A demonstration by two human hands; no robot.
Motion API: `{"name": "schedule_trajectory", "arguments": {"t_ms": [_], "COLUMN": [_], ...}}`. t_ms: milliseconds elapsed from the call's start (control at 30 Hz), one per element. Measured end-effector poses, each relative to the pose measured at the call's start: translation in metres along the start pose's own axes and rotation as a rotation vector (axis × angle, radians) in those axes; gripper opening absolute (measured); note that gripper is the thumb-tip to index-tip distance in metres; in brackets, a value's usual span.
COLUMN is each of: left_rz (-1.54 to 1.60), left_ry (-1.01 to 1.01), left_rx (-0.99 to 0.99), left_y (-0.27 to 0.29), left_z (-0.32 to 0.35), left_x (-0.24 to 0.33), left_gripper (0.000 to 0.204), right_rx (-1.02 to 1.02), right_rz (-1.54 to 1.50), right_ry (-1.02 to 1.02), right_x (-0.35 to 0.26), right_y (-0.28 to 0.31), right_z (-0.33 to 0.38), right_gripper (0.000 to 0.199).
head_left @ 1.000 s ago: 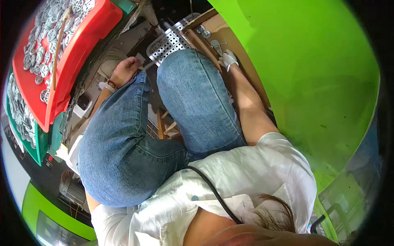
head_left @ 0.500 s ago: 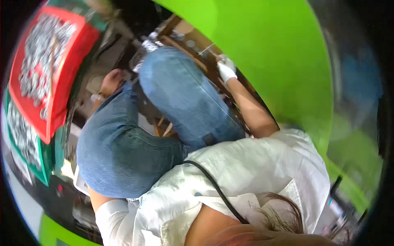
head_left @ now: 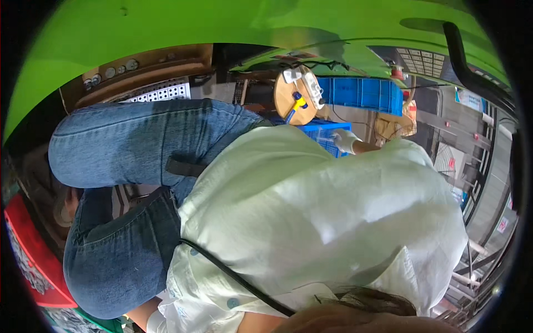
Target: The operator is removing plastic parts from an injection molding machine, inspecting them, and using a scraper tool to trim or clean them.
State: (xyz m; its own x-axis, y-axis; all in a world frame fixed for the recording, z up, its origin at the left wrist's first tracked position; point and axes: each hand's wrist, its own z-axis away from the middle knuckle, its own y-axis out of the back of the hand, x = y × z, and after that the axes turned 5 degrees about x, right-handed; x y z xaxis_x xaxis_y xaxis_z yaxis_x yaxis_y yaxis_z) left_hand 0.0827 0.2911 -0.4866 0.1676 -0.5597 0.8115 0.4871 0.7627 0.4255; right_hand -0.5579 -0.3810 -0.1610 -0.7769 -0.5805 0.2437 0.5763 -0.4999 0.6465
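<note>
My right hand (head_left: 345,142), in a white glove, reaches out to the right over a blue mesh crate (head_left: 322,131). Its fingers are small and smeared, and a pale blur beside them cannot be made out. Past my knee at the far left, a dim sliver of my bare left hand (head_left: 71,203) shows; the leg hides most of it, its fingers included. Near that hand stands a red bin (head_left: 41,261) with many small grey metal pieces (head_left: 28,266) in it. A wooden tray (head_left: 155,74) with several round metal parts (head_left: 111,72) lies beyond my knees.
A bright green panel (head_left: 194,22) spans the top. Beside the mesh crate, a round wooden stool (head_left: 284,100) bears a white power strip (head_left: 313,89) and a yellow and blue tool (head_left: 298,102). Behind are a larger blue crate (head_left: 361,94) and a cardboard box (head_left: 388,126).
The view has swung to the right. My right hand has left the wooden tray and moved over to the blue mesh crate. My left hand now shows less, behind the leg.
</note>
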Motion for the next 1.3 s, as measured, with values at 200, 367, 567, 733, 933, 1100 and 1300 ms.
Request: {"name": "schedule_trajectory", "arguments": {"t_ms": [200,367,567,733,933,1100,1300], "left_rz": [-0.030,0.014,-0.506,0.053,0.020,0.184,0.254], "left_ry": [-0.006,-0.013,-0.729,0.056,0.017,0.123,0.015], "left_rx": [0.014,0.045,0.074,0.135,0.199,0.104,0.168], "left_y": [0.011,0.013,0.002,-0.012,-0.017,-0.018,-0.017], "left_z": [0.009,0.037,0.075,0.087,0.095,0.100,0.105], "left_x": [0.004,-0.001,0.023,0.062,0.083,0.086,0.081], "left_gripper": [0.025,0.026,0.028,0.024,0.018,0.017,0.018], "right_rx": [-0.030,-0.144,0.302,0.340,0.259,0.384,0.440], "right_rz": [0.255,-0.110,-0.420,-0.241,-0.046,0.070,-0.041], "right_ry": [0.365,0.750,0.845,0.799,0.608,0.657,0.388], "right_x": [-0.028,-0.214,-0.438,-0.546,-0.637,-0.674,-0.706], "right_y": [-0.018,0.034,0.038,0.030,0.025,0.025,0.029], "right_z": [-0.045,-0.147,-0.227,-0.287,-0.329,-0.356,-0.372], "right_gripper": [0.022,0.027,0.033,0.033,0.040,0.044,0.047]}}
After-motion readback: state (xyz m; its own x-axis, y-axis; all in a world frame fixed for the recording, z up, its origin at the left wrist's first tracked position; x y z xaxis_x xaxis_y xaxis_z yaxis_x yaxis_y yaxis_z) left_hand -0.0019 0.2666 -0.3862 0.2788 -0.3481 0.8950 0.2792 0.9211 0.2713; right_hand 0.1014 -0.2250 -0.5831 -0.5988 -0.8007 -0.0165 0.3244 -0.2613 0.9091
